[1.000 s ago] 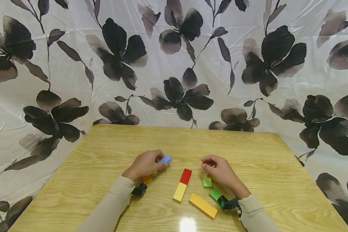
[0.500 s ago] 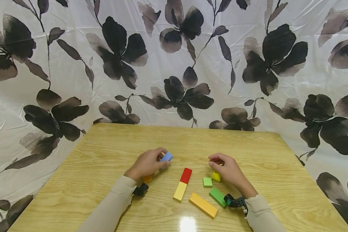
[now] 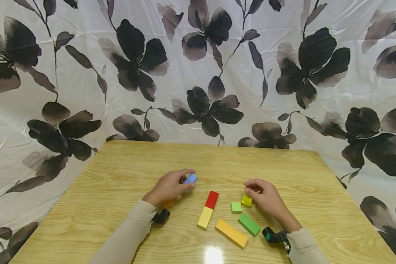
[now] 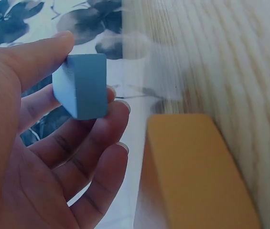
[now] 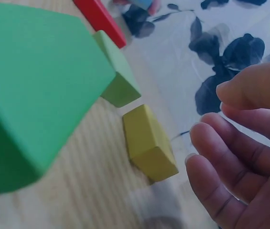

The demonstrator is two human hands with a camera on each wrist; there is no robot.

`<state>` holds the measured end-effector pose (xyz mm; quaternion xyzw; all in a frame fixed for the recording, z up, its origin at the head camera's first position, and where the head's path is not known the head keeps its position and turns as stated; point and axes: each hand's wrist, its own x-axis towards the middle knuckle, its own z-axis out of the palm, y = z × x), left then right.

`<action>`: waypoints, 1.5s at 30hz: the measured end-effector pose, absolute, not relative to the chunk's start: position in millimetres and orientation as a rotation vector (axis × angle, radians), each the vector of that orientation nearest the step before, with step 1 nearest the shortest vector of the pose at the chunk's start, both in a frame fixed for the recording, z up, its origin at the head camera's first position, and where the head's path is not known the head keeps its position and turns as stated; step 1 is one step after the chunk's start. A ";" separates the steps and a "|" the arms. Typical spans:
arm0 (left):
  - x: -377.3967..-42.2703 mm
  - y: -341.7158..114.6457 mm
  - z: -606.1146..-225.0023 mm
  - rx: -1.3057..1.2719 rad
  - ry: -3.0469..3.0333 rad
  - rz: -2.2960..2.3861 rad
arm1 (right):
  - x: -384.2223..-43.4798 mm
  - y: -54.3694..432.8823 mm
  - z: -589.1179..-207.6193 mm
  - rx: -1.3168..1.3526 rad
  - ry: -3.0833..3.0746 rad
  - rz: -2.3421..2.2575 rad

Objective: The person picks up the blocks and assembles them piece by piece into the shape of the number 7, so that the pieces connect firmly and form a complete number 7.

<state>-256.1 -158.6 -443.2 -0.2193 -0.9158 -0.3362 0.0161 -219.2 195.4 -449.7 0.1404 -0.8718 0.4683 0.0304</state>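
My left hand (image 3: 169, 187) pinches a blue block (image 3: 190, 179) between thumb and fingers. In the left wrist view, that blue block (image 4: 91, 86) shows one narrow end toward the camera. An orange block (image 3: 168, 204) lies on the table by the left wrist, partly hidden. My right hand (image 3: 267, 198) holds nothing; its fingers are loosely bent beside a small yellow block (image 3: 246, 201). In the right wrist view, the yellow block (image 5: 149, 143) stands apart from the fingertips. A light green block (image 3: 236, 208) sits just left of the yellow one.
A red block (image 3: 212, 200) and a pale yellow block (image 3: 205, 218) lie end to end mid-table. Nearer the front are a long yellow-orange block (image 3: 231, 234) and a green block (image 3: 249, 224). Behind the wooden table (image 3: 204, 157) hangs a floral cloth (image 3: 184, 73).
The right hand has drawn away to the right, uncovering the yellow block and more of the green one. The left hand has shifted slightly right with the blue block, its index finger straighter.
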 end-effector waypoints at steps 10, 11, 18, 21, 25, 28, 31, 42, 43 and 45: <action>-260.7 -153.8 -444.2 -0.734 -2.831 -1.149 | -206.6 198.9 -453.6 0.478 -2.664 1.431; -261.2 -153.0 -444.5 -0.743 -2.830 -1.163 | -205.5 198.5 -454.2 0.480 -2.669 1.429; -266.2 -143.1 -444.9 -0.759 -2.853 -1.219 | -199.0 193.0 -455.5 0.572 -2.665 1.439; -267.8 -137.6 -442.8 -0.753 -2.869 -1.227 | -197.0 189.8 -453.9 0.575 -2.673 1.465; -269.5 -131.0 -441.3 -0.735 -2.869 -1.266 | -194.9 187.1 -452.5 0.587 -2.691 1.486; -271.3 -127.4 -441.1 -0.718 -2.865 -1.290 | -194.3 185.5 -451.9 0.595 -2.712 1.486; -273.5 -124.6 -441.1 -0.686 -2.878 -1.297 | -193.4 183.2 -451.4 0.602 -2.722 1.491; -283.1 -115.4 -443.8 -0.617 -2.904 -1.418 | -186.6 174.7 -454.8 0.695 -2.720 1.450; -283.8 -114.1 -444.7 -0.619 -2.900 -1.439 | -185.9 174.5 -455.0 0.706 -2.715 1.450; -285.0 -111.6 -447.0 -0.608 -2.899 -1.477 | -184.6 174.0 -455.0 0.720 -2.708 1.448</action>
